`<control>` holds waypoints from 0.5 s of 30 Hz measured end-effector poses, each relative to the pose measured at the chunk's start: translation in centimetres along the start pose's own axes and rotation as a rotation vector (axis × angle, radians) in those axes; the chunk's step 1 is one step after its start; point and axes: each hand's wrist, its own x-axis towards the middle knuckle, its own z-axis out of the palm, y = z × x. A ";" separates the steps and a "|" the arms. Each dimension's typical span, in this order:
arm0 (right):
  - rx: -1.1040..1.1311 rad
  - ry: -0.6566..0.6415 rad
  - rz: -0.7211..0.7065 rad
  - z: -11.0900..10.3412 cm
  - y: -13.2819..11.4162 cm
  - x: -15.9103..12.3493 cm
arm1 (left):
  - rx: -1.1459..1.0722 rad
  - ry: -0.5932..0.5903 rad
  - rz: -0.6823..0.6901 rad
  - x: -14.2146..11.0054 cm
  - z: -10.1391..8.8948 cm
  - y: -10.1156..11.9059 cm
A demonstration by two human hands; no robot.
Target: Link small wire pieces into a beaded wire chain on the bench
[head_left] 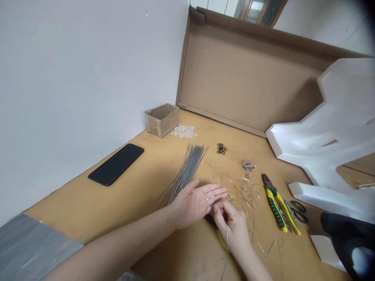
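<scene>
My left hand [197,203] is held palm up with its fingers stretched out flat. A few tiny silvery pieces [208,198] lie across its fingers, too small to name surely. Close beside its fingertips, my right hand [231,222] is closed in a pinch on a thin metal wire [226,249], which hangs down toward the table's front. Behind the left hand lies a bundle of straight grey wires [187,171]. A tool with a yellow handle [222,239] is mostly hidden beneath my hands.
Pliers [277,207] and scissors [299,210] lie at right, near wire loops [249,189] and scattered offcuts. Black rings [222,148], a small cardboard box [162,121], clear bits [184,131] and a phone [116,164] sit farther back. White foam [319,136] and a large carton [249,74] border the table.
</scene>
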 end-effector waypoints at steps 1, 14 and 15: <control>0.002 -0.001 -0.002 0.0 0.0 0.0 | 0.002 0.003 0.003 0.0 0.0 0.0; -0.004 0.027 -0.017 -0.1 -0.3 0.1 | 0.027 -0.037 -0.003 -0.1 -0.2 0.0; -0.004 0.025 -0.016 -0.1 -0.3 0.1 | 0.026 -0.038 -0.004 -0.1 -0.2 0.0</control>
